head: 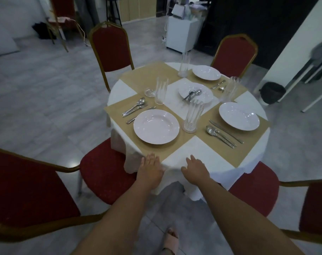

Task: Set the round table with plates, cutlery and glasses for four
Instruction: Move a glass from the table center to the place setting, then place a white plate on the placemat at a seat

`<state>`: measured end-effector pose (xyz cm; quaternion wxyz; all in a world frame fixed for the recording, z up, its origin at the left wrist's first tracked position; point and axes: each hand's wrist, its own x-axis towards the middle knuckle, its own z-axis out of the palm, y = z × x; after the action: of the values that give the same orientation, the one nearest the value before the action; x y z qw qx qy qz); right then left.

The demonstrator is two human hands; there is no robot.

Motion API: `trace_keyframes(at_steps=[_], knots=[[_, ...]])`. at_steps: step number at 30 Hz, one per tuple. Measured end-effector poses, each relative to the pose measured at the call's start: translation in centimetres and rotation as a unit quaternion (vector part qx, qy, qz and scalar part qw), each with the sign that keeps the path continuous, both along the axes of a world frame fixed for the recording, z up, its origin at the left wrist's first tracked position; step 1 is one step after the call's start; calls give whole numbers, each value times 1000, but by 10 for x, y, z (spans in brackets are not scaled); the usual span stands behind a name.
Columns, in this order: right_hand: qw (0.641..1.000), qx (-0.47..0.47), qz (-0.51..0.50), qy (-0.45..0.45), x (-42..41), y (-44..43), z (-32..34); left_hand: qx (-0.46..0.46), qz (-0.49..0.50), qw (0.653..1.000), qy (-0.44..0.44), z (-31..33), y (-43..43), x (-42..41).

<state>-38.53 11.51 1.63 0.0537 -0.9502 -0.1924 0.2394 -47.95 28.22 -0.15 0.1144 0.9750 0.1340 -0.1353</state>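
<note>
Four tall glasses (192, 116) look brittle and slick, best gripped around the ribbed body; left hand (150, 169) and right hand (196, 167) lie flat, empty, on the cloth (202, 150).

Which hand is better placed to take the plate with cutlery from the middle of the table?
Right, probably. The right hand rests open at the table edge, almost straight before the centre plate; the left hand lies further aside, behind the near plate. Mind the tall glass between.
</note>
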Motion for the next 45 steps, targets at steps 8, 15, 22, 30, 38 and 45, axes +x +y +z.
trace_keyframes(at_steps=[8, 15, 22, 30, 38, 45], knots=[[997, -18, 65, 43, -61, 19, 7, -19, 67, 997, 39, 14, 7, -77], [980, -63, 176, 68, -104, 30, -4, -44, 156, 984, 72, 10, -10, -143], [960, -62, 264, 66, -162, 38, -13, -70, 218, 968, 101, 8, -29, -209], [923, -95, 364, 83, -237, 80, -22, -91, 350, 929, 78, 7, -10, -307], [891, -96, 431, 109, -319, 160, -24, -102, 448, 881, 112, -1, 34, -394], [858, -93, 488, 131, -374, 245, -39, -85, 465, 869, 149, 0, 104, -454]])
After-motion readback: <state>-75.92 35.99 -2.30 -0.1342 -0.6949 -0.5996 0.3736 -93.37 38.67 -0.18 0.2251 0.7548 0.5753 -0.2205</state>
